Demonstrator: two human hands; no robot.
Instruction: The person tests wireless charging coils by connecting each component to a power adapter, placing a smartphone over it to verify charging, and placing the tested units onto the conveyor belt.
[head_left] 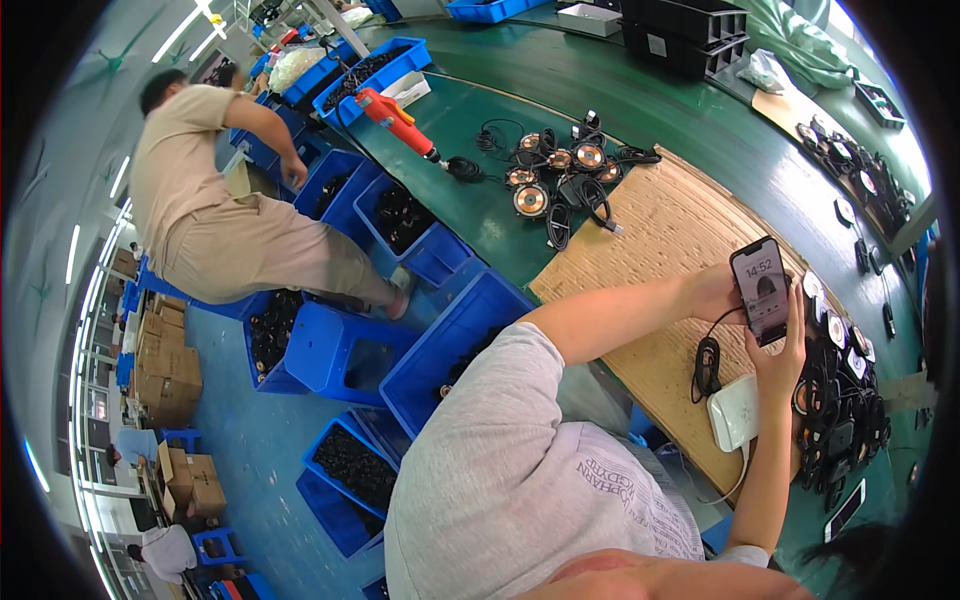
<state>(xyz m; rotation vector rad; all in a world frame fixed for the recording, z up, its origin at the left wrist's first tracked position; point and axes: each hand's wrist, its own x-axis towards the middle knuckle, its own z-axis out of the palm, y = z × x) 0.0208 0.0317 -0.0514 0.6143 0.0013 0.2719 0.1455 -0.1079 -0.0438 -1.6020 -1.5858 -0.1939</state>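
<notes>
Beneath and beyond the fingers (797, 325) stretches a green workbench (475, 120), with a green cloth (790, 38) draped farther off. Well to their left spreads a blue floor (235, 420) with a blue stool (315, 350) on it; farther left stand cardboard boxes (165, 380), and a pale ceiling (45, 200) carries strip lights (73, 255) and a fan (110, 62).

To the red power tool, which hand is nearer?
Left. Both appear right of and below the red tool: the left hand at the left edge of the phone, the right hand farther, at its right.
</notes>
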